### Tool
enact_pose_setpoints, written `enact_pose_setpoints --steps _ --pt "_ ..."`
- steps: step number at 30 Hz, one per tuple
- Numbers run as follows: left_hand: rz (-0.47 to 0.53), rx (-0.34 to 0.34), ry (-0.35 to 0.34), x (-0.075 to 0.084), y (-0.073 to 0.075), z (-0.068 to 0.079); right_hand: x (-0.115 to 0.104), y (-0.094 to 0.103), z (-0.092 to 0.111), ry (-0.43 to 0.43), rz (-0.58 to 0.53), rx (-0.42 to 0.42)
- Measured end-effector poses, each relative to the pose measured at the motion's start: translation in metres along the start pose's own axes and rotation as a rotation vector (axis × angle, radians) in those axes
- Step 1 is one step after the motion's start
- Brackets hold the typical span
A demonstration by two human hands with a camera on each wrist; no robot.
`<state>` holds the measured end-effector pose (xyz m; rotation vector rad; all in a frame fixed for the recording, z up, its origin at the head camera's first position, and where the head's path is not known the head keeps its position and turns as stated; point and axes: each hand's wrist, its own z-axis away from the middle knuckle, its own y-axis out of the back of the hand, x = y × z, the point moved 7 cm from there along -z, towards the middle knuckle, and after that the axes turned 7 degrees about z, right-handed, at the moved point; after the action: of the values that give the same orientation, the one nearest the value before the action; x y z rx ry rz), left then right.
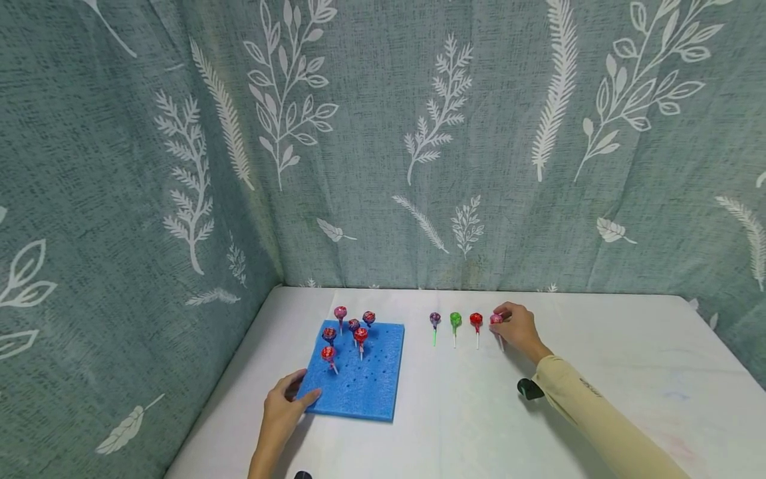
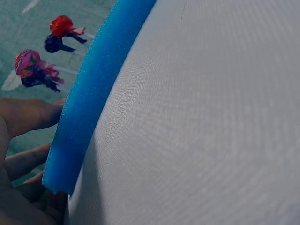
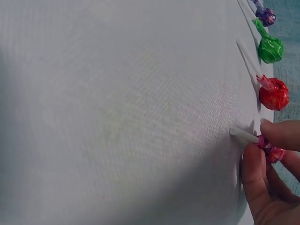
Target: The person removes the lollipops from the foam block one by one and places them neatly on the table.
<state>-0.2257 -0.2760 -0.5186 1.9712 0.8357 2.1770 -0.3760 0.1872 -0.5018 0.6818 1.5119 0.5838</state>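
My left hand (image 1: 281, 402) holds the near left corner of a blue foam board (image 1: 371, 399), thumb at its front edge and fingers along the left side. Several wrapped lollipops stand in the board, among them a red lollipop (image 1: 361, 334) and a pink lollipop (image 1: 340, 311). On the right, my right hand (image 1: 517, 329) pinches another pink lollipop (image 3: 274, 153) between thumb and fingers, just under its head; its white stick points toward the table. Left of that hand lie a red lollipop (image 1: 476, 319), a green lollipop (image 1: 455, 319) and a purple lollipop (image 1: 435, 318) in a row.
Small holes dot the board's near part. A white-covered table (image 1: 467, 426) carries everything. Behind and to the left hangs a grey-green leaf-patterned curtain (image 1: 371, 146). A black object (image 1: 529, 388) shows at the right wrist, another (image 1: 302, 475) at the bottom edge.
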Motion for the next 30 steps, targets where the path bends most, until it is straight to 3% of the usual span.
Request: enact_pose_setpoints --steps 20,30 --pt "-0.002 -0.001 -0.006 -0.0017 -0.0011 -0.0008 0.003 0.0054 0.008 -0.074 -0.038 -0.034" --pt "-0.001 -0.01 -0.011 -0.0017 -0.0003 -0.0013 -0.0032 0.0025 0.0042 -0.012 -0.027 -0.032"
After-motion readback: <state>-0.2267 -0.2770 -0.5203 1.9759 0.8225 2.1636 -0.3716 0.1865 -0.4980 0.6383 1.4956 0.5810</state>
